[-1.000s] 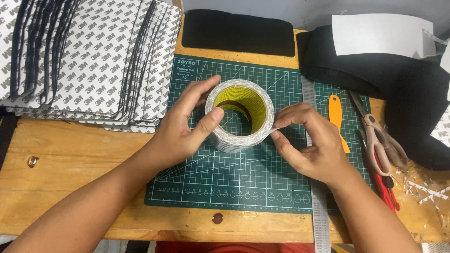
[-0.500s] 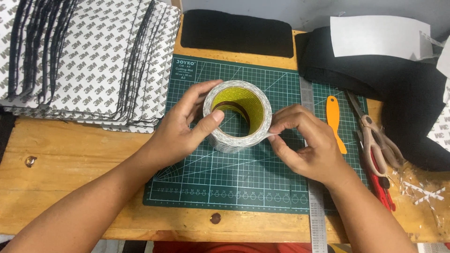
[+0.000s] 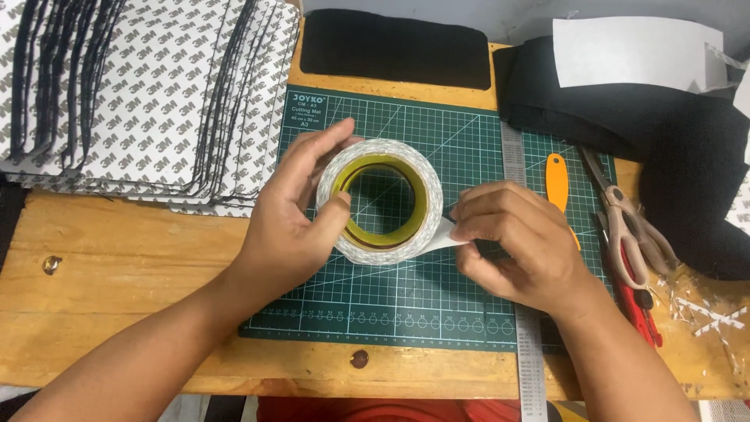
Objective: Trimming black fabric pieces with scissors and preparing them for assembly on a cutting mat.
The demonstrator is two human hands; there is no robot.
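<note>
- My left hand (image 3: 293, 227): grips the tape roll (image 3: 380, 201), thumb inside its core.
- My right hand (image 3: 512, 242): pinches the roll's loose white end (image 3: 445, 233).
- Tape roll: on the green cutting mat (image 3: 461, 141), mid-bench.
- Beside it: steel ruler (image 3: 525, 344), orange knife (image 3: 557, 184), scissors (image 3: 625, 227).

The green mat (image 3: 406, 305) lies bare below the tape roll (image 3: 380, 201). A ruler (image 3: 525, 344), orange knife (image 3: 558, 187) and scissors (image 3: 625, 227) crowd the right; stacked sheets (image 3: 141, 101) block the left.
</note>
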